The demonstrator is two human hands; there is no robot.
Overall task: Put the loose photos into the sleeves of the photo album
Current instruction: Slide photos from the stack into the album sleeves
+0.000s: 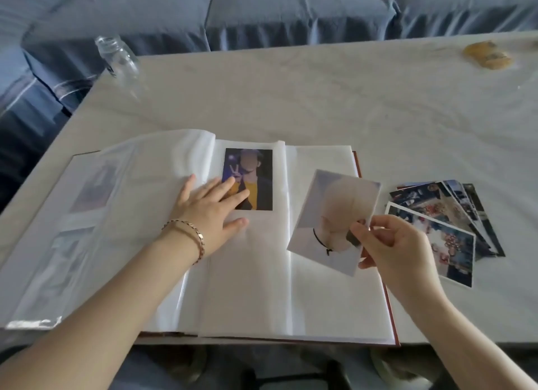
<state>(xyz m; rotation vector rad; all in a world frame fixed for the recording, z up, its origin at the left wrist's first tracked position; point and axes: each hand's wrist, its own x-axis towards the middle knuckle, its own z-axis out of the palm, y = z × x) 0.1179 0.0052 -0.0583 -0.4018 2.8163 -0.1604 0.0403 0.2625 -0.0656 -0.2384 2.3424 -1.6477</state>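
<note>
One album, one bottle — one held photo.

A thin gold-toned link bracelet, seemingly two strands, circles the wrist behind the left hand, at 8 o'clock from centre. Both forearms are bare.

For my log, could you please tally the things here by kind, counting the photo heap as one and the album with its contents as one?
Album: 1
Bottle: 1
Photo heap: 1
Held photo: 1
Yellow object: 1
Total: 5
</note>
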